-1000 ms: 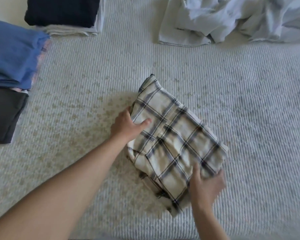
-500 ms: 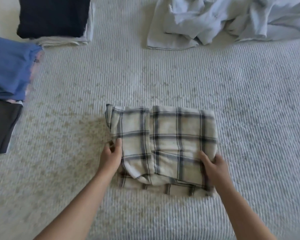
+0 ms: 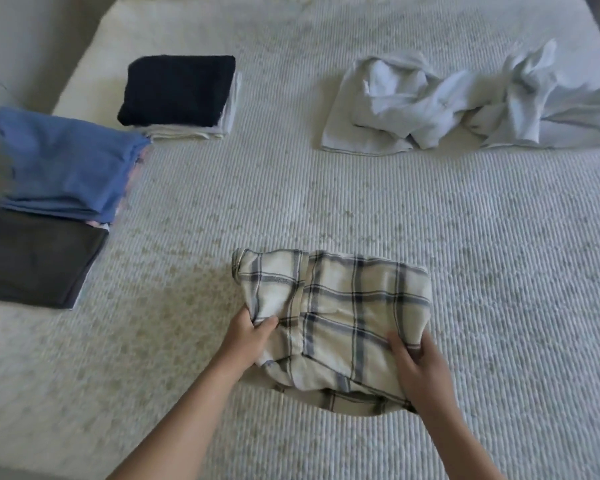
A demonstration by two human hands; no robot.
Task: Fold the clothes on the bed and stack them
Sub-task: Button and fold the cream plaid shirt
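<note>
A folded cream plaid shirt point(image 3: 340, 306) with dark checks is held just above the ribbed bedspread point(image 3: 326, 209) near the front. My left hand point(image 3: 248, 332) grips its left edge, thumb on top. My right hand point(image 3: 414, 365) grips its right front corner. The near side of the shirt is lifted, with a lower layer sagging beneath. A crumpled pale grey garment point(image 3: 465, 105) lies unfolded at the back right.
Folded stacks sit along the left: a navy piece on white ones point(image 3: 179, 90), a blue pile point(image 3: 66, 164) and a dark grey piece point(image 3: 32, 254). The bed's left edge runs past them.
The plaid shirt was turned square to me, then both hands took its sides and raised its near edge off the bed. The view has tilted up and shows more of the bed.
</note>
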